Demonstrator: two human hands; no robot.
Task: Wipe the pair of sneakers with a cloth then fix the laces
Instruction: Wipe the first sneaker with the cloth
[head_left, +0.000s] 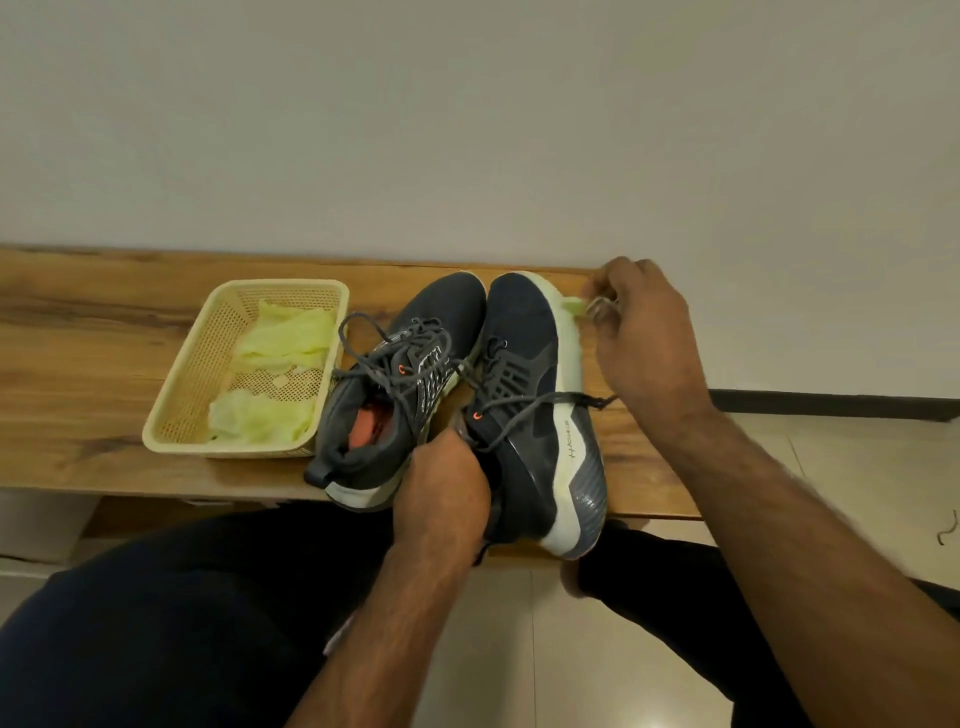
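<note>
Two dark grey sneakers with pale soles stand side by side on a wooden bench (93, 332), toes toward the wall. The left sneaker (410, 364) has loose laces spread over its tongue. My left hand (441, 488) grips the collar at the heel of the right sneaker (535, 395), whose lace trails off to the right. My right hand (639, 338) pinches a small pale green cloth (574, 306) against the sole's outer edge near the toe. Most of that cloth is hidden by my fingers.
A cream plastic basket (192, 384) with several pale green cloths (291, 338) sits on the bench left of the sneakers. A white wall rises right behind the bench. My dark-clad legs are below the front edge, over a tiled floor (524, 649).
</note>
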